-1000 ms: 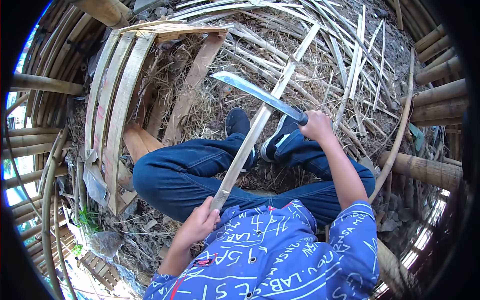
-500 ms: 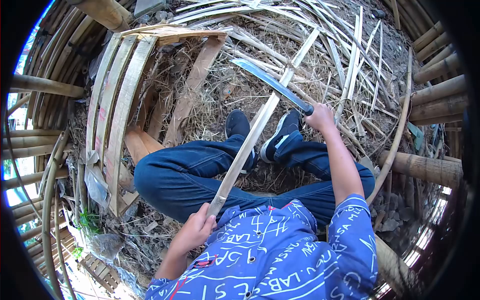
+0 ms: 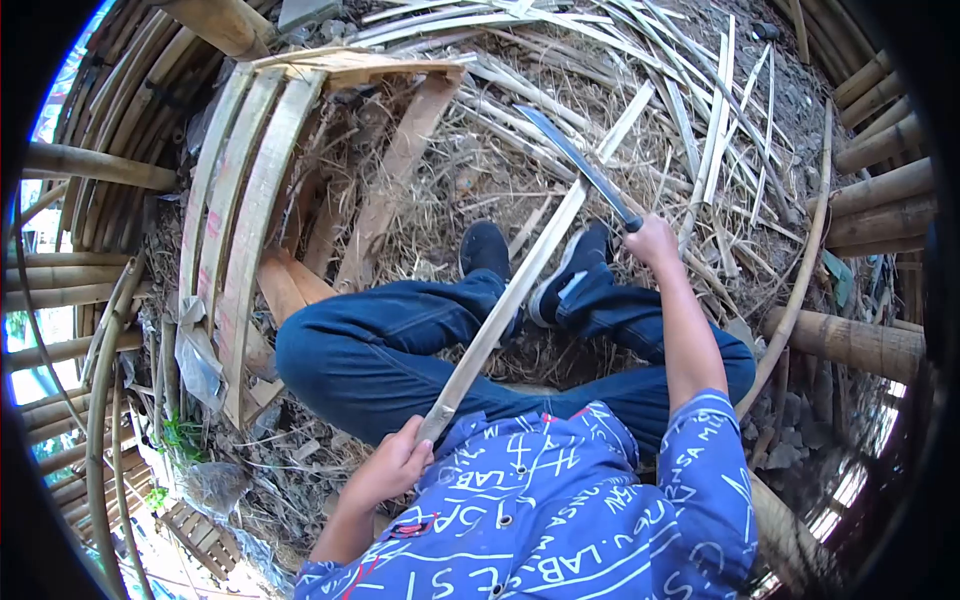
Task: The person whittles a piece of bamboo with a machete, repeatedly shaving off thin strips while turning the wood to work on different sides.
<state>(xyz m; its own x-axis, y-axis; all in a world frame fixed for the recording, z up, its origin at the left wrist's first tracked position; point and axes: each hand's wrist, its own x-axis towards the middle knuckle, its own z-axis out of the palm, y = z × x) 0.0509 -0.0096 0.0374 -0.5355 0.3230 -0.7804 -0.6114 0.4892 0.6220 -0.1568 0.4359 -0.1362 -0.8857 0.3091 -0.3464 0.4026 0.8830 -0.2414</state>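
Observation:
My left hand (image 3: 393,464) is closed around the near end of a long pale bamboo strip (image 3: 508,310), close to the lap. The strip runs away from me at a slant, passing over the legs and between the shoes. My right hand (image 3: 652,240) grips the dark handle of a machete (image 3: 574,158). Its long blade points up and to the left and crosses the strip toward the strip's far part. The far end of the strip lies over other loose strips on the ground.
A curved wooden slat frame (image 3: 262,190) stands at the left. Many split strips (image 3: 715,120) lie scattered at the back and right, above dry fibres and shavings (image 3: 460,170). Bamboo poles (image 3: 850,345) line both sides. A clear plastic scrap (image 3: 200,360) hangs by the frame.
The machete has swung round, its tip turning right and away from me, and it crosses the strip more steeply. The strip's far end has dropped slightly. My left hand keeps its hold.

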